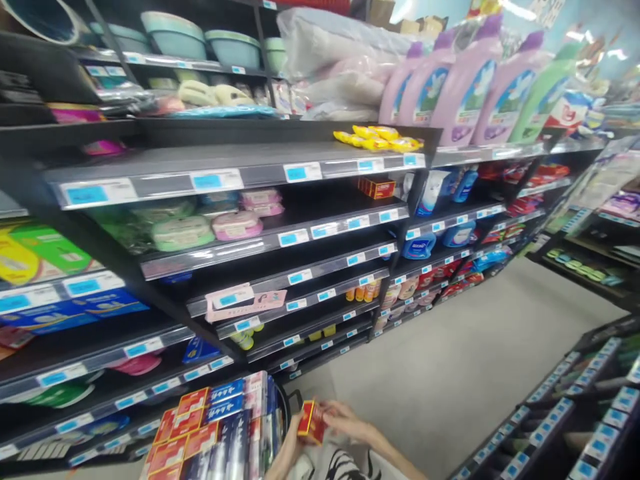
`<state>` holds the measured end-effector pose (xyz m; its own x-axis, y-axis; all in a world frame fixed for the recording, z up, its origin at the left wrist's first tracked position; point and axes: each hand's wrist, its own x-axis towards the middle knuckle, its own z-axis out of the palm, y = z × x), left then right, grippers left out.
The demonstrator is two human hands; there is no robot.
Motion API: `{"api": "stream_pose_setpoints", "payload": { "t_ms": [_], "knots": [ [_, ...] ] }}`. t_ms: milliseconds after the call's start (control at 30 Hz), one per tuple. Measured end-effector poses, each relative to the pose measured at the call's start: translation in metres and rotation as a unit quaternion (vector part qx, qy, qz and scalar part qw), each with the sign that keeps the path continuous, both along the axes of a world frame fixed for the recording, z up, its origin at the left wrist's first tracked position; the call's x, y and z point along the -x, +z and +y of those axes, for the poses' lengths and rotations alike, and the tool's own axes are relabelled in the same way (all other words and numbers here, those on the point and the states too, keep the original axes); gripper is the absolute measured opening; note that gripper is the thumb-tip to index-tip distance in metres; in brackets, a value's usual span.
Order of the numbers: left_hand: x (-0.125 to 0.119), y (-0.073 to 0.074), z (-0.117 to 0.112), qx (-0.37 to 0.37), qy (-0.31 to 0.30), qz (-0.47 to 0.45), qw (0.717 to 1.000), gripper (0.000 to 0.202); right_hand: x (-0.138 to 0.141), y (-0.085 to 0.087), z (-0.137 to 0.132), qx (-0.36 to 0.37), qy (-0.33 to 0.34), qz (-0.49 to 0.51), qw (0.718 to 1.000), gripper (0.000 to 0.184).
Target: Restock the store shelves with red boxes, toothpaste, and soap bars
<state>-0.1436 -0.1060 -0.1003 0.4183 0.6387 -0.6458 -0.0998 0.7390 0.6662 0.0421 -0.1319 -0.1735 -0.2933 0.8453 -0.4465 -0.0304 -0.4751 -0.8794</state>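
Note:
Low in the picture, my left hand (291,440) and my right hand (346,420) both grip one small red and yellow box (311,421). The left hand's fingers curl around its left side. My right hand's fingers close on its right side. Just left of the hands stands a black basket (289,403) packed with several upright red, blue and white boxes (210,433). One similar red box (376,188) sits alone on a mostly bare upper shelf.
Black store shelving (250,175) with blue price labels fills the left and centre. Purple detergent bottles (463,87) line the top right. Yellow packets (377,137) lie on the top shelf. A grey aisle floor (475,360) runs between this shelving and lower racks (565,413) at right.

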Motion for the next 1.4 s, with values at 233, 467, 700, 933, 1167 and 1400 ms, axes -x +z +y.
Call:
{"api": "stream_pose_setpoints", "payload": {
  "t_ms": [233,467,700,933,1167,1400],
  "knots": [
    [-0.102,0.004,-0.004,-0.072,-0.091,0.043,0.992,0.086,-0.090,0.021,-0.027,-0.052,-0.100,0.015,0.994,0.069],
    [-0.184,-0.021,-0.054,-0.132,-0.071,0.147,0.978,0.096,-0.164,0.015,-0.073,-0.051,-0.201,-0.060,0.976,0.060],
    [-0.194,-0.011,-0.049,-0.162,-0.068,0.117,0.977,0.094,-0.194,0.070,-0.070,-0.070,-0.391,-0.070,0.915,0.066],
    [-0.237,0.004,-0.020,-0.123,-0.032,0.053,0.990,0.089,-0.235,0.099,-0.064,-0.074,-0.404,-0.055,0.910,0.066],
    [-0.333,0.053,0.017,-0.166,-0.077,0.021,0.983,0.073,-0.285,0.113,-0.024,-0.050,-0.420,-0.077,0.903,0.067],
    [-0.384,0.139,0.086,-0.311,-0.126,-0.118,0.935,0.073,-0.357,0.238,0.040,-0.167,-0.367,-0.120,0.907,0.054]
  ]
}}
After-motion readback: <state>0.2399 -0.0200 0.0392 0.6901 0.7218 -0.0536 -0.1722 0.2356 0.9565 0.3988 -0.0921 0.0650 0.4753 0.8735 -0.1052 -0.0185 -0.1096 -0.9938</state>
